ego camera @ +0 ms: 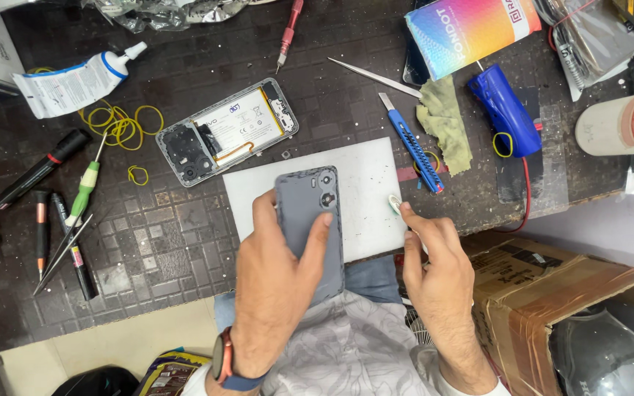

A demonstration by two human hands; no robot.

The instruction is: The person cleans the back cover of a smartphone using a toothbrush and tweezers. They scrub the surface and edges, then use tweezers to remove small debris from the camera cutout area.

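a dark, tile-patterned workbench [155, 242] strewn with repair tools, seen from above. the left hand [277, 282] grips a grey phone back cover [308, 213], thumb and fingers wrapped round its edges, holding it over the near edge of a white mat [365, 180] with the camera cutouts pointing away from the person. the right hand [434, 268] pinches a small pale pick [395, 204] between thumb and forefinger at the mat's right edge, just beside the cover. beyond the mat lies an opened phone [227, 130], its battery showing, with yellow rubber bands [120, 126] and a white glue tube [75, 84] to its left. a blue utility knife [414, 147], metal tweezers [376, 78], a green cloth [445, 121] and a blue cylinder-shaped tool [505, 110] rest to the right. screwdrivers and pens [60, 220] lie at far left. a cardboard box [552, 286] sits beside the person's right arm.
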